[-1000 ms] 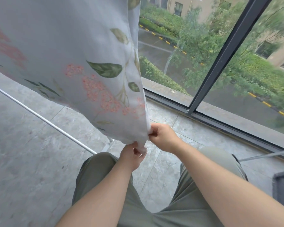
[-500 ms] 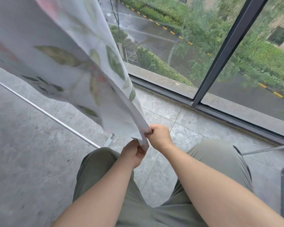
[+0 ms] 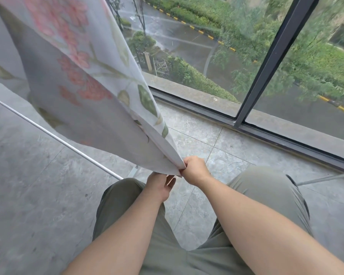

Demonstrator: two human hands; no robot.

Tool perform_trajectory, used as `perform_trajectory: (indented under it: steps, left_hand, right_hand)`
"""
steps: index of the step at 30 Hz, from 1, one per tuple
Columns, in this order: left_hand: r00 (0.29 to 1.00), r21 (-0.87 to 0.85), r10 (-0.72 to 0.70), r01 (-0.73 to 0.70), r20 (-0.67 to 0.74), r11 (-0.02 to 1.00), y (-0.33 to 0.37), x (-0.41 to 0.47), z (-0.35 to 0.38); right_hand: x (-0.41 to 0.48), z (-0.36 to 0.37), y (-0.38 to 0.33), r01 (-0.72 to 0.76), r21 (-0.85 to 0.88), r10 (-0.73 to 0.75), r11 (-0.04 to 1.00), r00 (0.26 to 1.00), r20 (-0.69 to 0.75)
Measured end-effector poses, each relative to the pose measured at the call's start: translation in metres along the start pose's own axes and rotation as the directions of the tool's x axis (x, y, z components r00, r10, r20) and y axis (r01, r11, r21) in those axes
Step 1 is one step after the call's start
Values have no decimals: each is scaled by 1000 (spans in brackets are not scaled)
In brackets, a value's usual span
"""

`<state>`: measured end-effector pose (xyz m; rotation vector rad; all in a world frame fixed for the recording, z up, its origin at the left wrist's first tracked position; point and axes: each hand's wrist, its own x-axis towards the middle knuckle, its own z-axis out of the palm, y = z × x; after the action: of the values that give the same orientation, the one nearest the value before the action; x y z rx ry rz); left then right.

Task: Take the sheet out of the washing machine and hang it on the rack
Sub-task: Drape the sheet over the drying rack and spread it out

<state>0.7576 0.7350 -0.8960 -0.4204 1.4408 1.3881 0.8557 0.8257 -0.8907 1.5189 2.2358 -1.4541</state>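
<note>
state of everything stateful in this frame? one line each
sheet: hanging, pulled taut toward its lower corner, off the floor
right hand: shut, pinching the sheet corner
left hand: loosely curled under the sheet's bottom edge; grip unclear
rack rod: bare where visible, sheet passing in front
window: closed

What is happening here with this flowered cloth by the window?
A person is hanging up a floral sheet. The right hand pinches its lower corner, and the left hand is just below that corner, fingers loosely on the hem. The sheet runs up and away, above a white rack rail, beside the window.
</note>
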Motion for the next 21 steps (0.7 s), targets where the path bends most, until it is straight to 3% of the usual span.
perform_trajectory:
  steps: [5,11,21]
  left_hand:
    - [997,76,-46,41,64,996,1,7,-5]
    - [994,134,-71,59,88,989,-2,7,-5]
    - [994,67,-88,83,67,994,-8,7,-10]
  right_hand:
    - [-10,-2,-6,37,103,-43,994,998,54]
    - [-14,-13,-9,63,234,-67,970,998,10]
    - [-23,-11,-13,90,290,-105,953,994,37]
